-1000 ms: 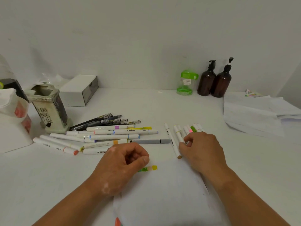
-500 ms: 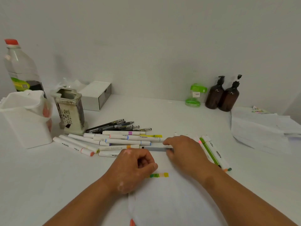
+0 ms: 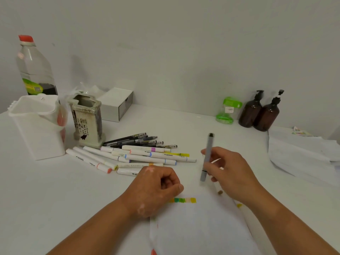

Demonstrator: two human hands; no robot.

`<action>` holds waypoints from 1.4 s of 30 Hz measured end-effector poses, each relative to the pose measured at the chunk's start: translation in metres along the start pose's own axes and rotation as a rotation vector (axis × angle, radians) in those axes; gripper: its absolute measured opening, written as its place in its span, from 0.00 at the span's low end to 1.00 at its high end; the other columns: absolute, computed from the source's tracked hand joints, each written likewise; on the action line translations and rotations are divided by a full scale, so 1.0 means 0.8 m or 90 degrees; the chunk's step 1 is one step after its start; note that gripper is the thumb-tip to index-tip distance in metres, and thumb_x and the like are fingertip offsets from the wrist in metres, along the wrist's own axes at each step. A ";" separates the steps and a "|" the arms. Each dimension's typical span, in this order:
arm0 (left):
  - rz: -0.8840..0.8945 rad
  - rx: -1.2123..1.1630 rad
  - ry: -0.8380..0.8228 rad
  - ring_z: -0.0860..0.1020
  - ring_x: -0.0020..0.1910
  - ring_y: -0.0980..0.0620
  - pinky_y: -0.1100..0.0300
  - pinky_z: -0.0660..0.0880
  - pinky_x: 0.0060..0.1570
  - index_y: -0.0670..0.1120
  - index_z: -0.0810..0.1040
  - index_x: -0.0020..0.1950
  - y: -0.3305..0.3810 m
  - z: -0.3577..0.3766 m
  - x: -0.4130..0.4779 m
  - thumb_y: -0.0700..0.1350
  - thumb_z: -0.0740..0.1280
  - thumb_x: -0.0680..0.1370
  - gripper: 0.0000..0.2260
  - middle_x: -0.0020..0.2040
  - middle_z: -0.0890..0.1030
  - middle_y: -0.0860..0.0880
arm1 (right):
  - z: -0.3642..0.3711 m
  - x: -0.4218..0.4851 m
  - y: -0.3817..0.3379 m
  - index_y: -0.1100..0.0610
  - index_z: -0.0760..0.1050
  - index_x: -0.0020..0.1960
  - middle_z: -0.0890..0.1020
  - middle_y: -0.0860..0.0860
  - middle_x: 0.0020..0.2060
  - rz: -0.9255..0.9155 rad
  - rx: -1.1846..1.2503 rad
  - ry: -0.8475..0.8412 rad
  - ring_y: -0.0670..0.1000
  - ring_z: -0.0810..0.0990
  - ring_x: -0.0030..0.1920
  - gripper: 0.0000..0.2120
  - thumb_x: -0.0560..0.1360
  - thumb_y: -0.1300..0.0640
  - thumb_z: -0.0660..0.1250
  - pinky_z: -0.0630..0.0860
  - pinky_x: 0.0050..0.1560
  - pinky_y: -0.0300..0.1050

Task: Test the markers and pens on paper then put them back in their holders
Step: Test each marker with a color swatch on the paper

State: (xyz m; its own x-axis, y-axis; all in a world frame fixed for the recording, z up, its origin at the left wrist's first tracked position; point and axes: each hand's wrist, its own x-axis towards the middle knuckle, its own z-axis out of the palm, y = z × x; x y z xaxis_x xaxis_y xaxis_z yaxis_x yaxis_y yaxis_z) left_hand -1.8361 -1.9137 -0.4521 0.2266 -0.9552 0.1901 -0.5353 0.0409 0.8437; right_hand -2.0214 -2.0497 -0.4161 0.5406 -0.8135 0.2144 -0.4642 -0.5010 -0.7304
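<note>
Right hand point(image 3: 233, 173) pinches a grey marker point(image 3: 207, 159) mid-barrel, upright above the paper point(image 3: 202, 227), left hand point(image 3: 156, 188) resting there curled and empty; the marker is probably light, rigid, smooth, best gripped mid-barrel.

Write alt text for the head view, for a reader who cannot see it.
A person's right hand holds a grey marker near paper with green-yellow swatches; the left hand rests curled beside them. Other markers lie behind.

Pens point(image 3: 136, 140) lie just behind markers point(image 3: 147, 157) — ceramic holder point(image 3: 88, 124) and plastic holder point(image 3: 36, 133) at their left, paper sheet point(image 3: 198, 229) at the near edge of the tabletop point(image 3: 55, 192).
</note>
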 end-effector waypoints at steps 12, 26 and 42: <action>0.107 0.048 -0.004 0.78 0.45 0.56 0.65 0.76 0.42 0.59 0.79 0.57 0.022 0.019 -0.015 0.49 0.73 0.75 0.12 0.47 0.80 0.62 | 0.016 -0.060 0.001 0.56 0.82 0.39 0.84 0.56 0.34 0.093 0.377 -0.054 0.53 0.85 0.35 0.07 0.70 0.57 0.80 0.79 0.34 0.41; 0.187 0.178 -0.100 0.73 0.39 0.56 0.65 0.68 0.38 0.54 0.77 0.51 0.021 0.030 -0.011 0.58 0.53 0.83 0.15 0.39 0.73 0.61 | 0.018 -0.072 0.003 0.49 0.83 0.44 0.84 0.53 0.33 0.004 0.360 -0.102 0.49 0.83 0.33 0.09 0.68 0.45 0.73 0.78 0.33 0.41; 0.113 0.288 -0.054 0.72 0.41 0.63 0.71 0.65 0.37 0.65 0.72 0.60 0.010 0.028 -0.014 0.77 0.61 0.68 0.26 0.36 0.72 0.62 | 0.012 -0.071 -0.001 0.51 0.78 0.35 0.78 0.52 0.26 0.061 0.439 -0.007 0.49 0.75 0.27 0.04 0.69 0.55 0.68 0.72 0.27 0.41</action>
State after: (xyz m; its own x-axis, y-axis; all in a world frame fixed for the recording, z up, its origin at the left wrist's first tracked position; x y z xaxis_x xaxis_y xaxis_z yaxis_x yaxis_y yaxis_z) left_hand -1.8612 -1.9093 -0.4591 0.0426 -0.9663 0.2538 -0.8637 0.0921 0.4955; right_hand -2.0448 -2.0005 -0.4342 0.5277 -0.8403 0.1241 0.0390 -0.1221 -0.9918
